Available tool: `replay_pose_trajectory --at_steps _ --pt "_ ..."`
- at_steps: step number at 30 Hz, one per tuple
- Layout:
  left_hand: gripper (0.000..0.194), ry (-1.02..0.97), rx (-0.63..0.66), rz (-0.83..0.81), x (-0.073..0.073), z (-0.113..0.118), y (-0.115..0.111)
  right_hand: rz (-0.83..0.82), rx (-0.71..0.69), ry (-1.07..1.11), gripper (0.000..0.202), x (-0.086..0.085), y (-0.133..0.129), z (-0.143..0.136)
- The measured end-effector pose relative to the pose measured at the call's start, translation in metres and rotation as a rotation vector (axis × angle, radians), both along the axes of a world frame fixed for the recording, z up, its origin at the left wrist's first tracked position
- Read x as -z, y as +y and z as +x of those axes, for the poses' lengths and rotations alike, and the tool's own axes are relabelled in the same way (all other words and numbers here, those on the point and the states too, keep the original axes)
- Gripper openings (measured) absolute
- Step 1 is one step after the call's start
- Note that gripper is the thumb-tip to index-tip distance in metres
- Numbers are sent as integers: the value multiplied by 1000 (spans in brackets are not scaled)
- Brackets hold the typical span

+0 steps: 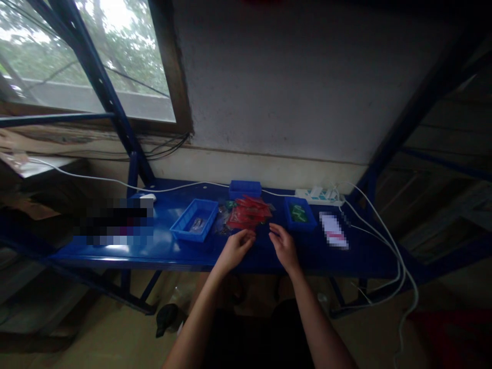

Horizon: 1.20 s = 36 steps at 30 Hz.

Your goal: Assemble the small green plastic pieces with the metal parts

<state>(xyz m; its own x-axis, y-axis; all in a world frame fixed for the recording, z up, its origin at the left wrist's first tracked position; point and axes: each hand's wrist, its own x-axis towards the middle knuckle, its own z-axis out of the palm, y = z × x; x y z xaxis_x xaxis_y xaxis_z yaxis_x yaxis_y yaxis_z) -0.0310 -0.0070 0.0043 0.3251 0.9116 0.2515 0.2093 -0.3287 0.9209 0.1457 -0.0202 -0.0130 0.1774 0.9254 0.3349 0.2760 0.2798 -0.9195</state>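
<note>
My left hand (237, 248) is just in front of a pile of red packets (248, 212), its fingers curled together and pointing right. Whatever it may pinch is too small or hidden to make out. My right hand (283, 247) is a short way to the right, above the front of the blue table. Its fingers are parted, and nothing shows between them. Clear plastic bags (222, 221) lie against the pile's left side. A blue tray (195, 220) farther left holds a small clear packet. Beyond my right hand, another blue tray (300, 213) contains green packets (299, 213).
A third blue bin (245, 188) stands behind the pile against the wall. A white power strip (320, 196) with cables lies at the back right. One white cable (402, 277) hangs over the right edge. A blurred-out white item (333, 230) lies on the right.
</note>
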Motion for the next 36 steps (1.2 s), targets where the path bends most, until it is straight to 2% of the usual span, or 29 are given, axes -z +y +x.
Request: replay_pose_trajectory --at_steps 3,9,11,16,19,22,27,30,32,36 --pt "26 13 -18 -3 0 -1 0 -21 1 -246 27 -2 11 2" --pt "25 32 -8 7 -3 -2 -3 -101 169 -689 20 -14 43 3" --pt "25 44 -7 17 -4 -2 -4 -148 219 -769 20 -17 47 -1" --pt "24 61 1 38 -6 -2 -4 -258 315 -841 38 -24 50 -13" --pt "24 87 4 45 -7 -2 -5 -297 336 -855 34 -25 55 -13" --pt "24 88 6 46 -8 -1 -5 -306 318 -824 23 -25 61 -10" --pt "23 68 16 55 -7 -1 -5 -165 258 -701 16 -20 62 1" --pt "24 84 11 49 -7 -1 -6 -14 274 -544 13 -18 47 9" --pt "24 86 0 57 -7 -1 -5 62 233 -392 15 -18 32 12" --pt "26 26 -45 73 -5 1 -4 -36 39 -60 25 -19 8 8"
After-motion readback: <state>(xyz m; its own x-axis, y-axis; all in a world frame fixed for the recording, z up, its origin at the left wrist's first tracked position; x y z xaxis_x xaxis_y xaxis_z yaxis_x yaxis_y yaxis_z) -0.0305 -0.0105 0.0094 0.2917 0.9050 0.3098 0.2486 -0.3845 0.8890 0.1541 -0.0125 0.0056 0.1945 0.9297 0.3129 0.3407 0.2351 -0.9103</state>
